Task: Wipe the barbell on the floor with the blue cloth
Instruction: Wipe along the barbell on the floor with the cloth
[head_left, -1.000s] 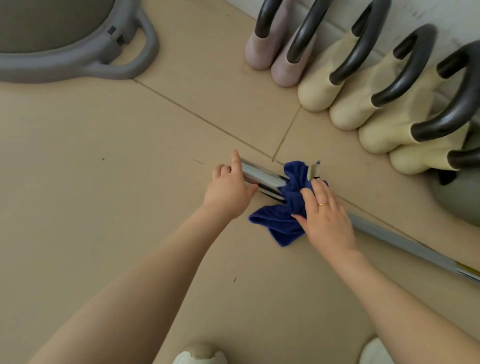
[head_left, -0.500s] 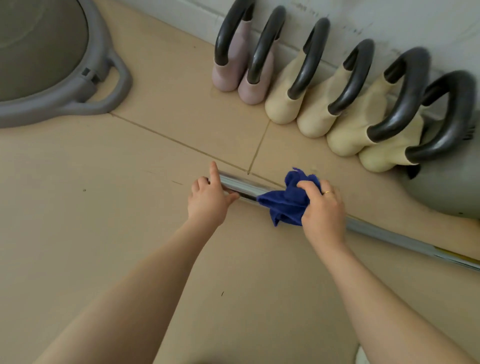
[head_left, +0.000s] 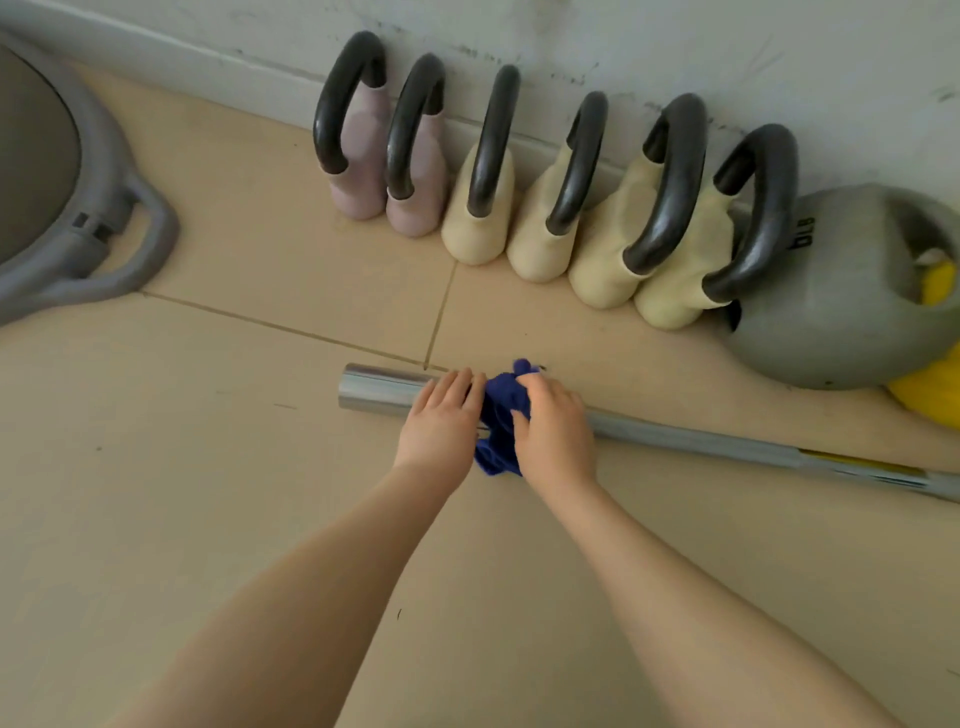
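Observation:
A silver barbell (head_left: 376, 388) lies on the tan tiled floor, running from a shiny sleeve end at centre to the right edge. My left hand (head_left: 441, 423) rests flat on the sleeve with fingers stretched over it, holding it down. Right beside it, my right hand (head_left: 553, 434) is closed on the bunched blue cloth (head_left: 498, 415), which is pressed around the bar where the sleeve meets the thinner shaft. Part of the cloth hangs down on the near side of the bar.
Several soft kettlebells (head_left: 480, 208) with black handles line the wall behind the bar. A grey iron kettlebell (head_left: 841, 291) and something yellow (head_left: 930, 395) sit at the right. A grey balance-trainer base (head_left: 98, 244) lies at far left.
My left hand slid from the bar's tip inward along the sleeve, leaving the end exposed. My right hand with the cloth now sits close against it. The view tilted up toward the wall.

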